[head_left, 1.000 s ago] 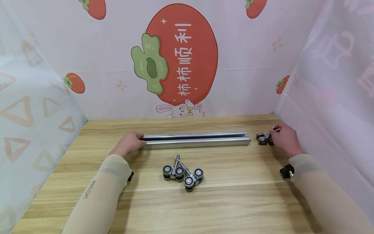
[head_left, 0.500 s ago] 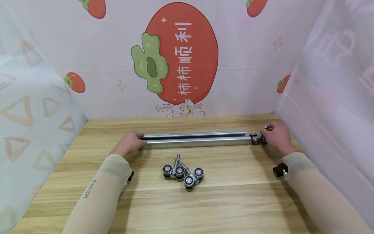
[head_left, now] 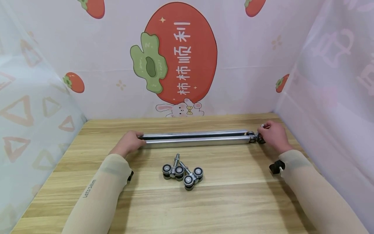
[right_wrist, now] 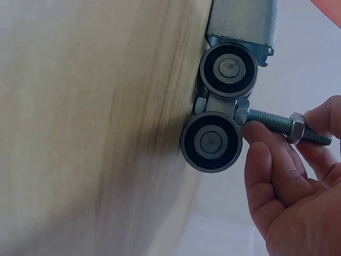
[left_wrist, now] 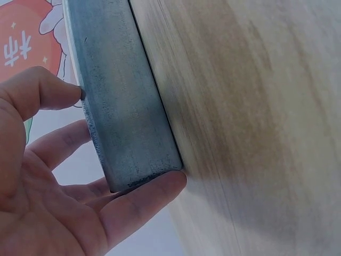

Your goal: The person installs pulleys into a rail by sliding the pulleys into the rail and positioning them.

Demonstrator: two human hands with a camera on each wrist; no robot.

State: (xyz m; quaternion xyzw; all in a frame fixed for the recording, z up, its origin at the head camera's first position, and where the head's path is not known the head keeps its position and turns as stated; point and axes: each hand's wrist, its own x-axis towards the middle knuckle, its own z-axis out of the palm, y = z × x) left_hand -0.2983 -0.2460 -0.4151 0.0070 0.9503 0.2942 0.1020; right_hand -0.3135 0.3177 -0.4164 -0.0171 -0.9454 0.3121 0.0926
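A long metal track with a slot along its top lies across the table. At its left end my left hand grips it, thumb on the upper edge and fingers around the end in the left wrist view. My right hand pinches the threaded bolt of a roller trolley and its nut. The trolley's wheels stand in line with the track's right end, the leading wheel right at the opening. Inside the track is mostly dark and hidden.
Two more roller trolleys lie on the wooden table in front of the track, their bolts close together. A printed curtain hangs behind the table and along both sides.
My right hand has moved left with the roller trolley, bringing its leading wheel from a gap to the track's right end. My left hand and the two loose trolleys have stayed put.
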